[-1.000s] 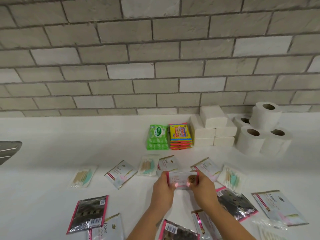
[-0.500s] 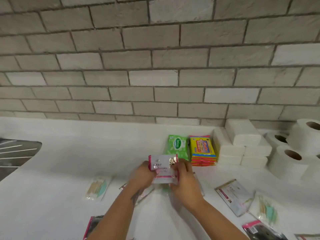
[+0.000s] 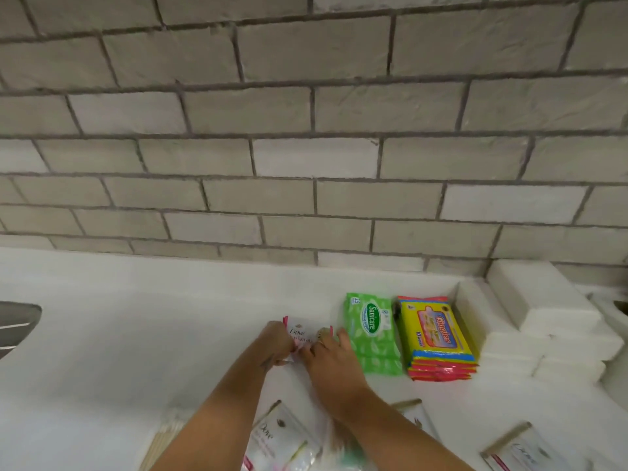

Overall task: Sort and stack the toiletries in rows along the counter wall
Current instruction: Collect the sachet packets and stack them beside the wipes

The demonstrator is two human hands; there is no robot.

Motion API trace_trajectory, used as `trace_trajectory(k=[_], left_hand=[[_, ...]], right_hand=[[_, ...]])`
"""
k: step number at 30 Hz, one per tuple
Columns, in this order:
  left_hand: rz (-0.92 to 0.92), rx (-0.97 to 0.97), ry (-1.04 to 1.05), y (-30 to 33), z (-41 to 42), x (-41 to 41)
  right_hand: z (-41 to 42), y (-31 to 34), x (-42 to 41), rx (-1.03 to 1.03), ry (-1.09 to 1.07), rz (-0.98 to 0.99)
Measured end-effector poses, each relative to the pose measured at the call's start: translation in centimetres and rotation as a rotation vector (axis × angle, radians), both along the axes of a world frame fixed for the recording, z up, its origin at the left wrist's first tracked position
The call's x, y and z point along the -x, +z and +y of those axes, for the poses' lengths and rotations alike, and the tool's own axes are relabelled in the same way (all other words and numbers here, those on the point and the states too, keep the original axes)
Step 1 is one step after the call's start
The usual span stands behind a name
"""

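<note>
Both hands hold a white and pink Dove sachet low over the white counter, just left of the green Sanicare pack. My left hand grips its left edge and my right hand grips its right side. The green Sanicare wipes stack and the yellow Giggles wipes stack lie in a row toward the brick wall. White folded tissue packs are stacked to their right. More Dove sachets lie near the bottom, partly hidden by my arms.
A metal sink edge shows at the far left. A packet of cotton swabs lies at the bottom left and another sachet at the bottom right. The grey brick wall rises behind the counter.
Both hands carried the Dove sachet forward from the loose pile toward the wall, lowering it beside the green pack. The view shifted up and left, so the toilet rolls left the frame.
</note>
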State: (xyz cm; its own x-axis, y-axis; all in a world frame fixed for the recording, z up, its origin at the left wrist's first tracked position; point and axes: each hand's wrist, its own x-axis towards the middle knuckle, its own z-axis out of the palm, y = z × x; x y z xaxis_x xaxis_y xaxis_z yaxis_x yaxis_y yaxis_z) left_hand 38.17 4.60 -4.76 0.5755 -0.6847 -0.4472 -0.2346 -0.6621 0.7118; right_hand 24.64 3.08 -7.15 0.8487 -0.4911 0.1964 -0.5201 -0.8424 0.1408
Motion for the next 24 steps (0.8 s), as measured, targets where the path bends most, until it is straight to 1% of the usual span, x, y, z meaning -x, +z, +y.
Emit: trace_trajectory(k=[2,4,6,7,10,13,17,21,24], left_hand=[[-0.124,0.005,-0.004,-0.6,-1.5,-0.8],[-0.209,0.004,-0.009,-0.9,-2.8,-1.1],[-0.293,-0.051,-0.033,-1.3,-3.9,-1.3],[-0.347,-0.081,-0.056,-1.2,-4.4,-1.3],[-0.416,-0.132,-0.09,-1.3,-5.3,-1.6],[-0.528,-0.181,-0.183,-1.9,-5.5,-2.1],[-0.561,-0.153,-0.298,-2.1,-5.3,-2.6],[-0.584,-0.144,-0.461,-1.5,-4.6,-2.6],[-0.649,-0.114,-0.469,-1.7,-4.2,-2.1]], right_hand=[[-0.9,-0.3,-1.1,0.056,-0.035,0.053],[-1.7,-0.6,-2.1,0.083,-0.079,0.105],[-2.5,-0.6,-2.7,0.062,-0.102,0.134],[-2.8,-0.5,-2.8,0.06,-0.118,0.129],[-3.8,-0.4,-3.1,0.054,-0.122,0.08],[-3.9,0.7,-3.1,0.022,-0.111,0.157],[-4.1,1.0,-2.9,0.015,-0.102,0.206],[-4.0,1.1,-2.9,0.001,-0.1,0.189],[-4.0,1.3,-2.8,0.006,-0.097,0.17]])
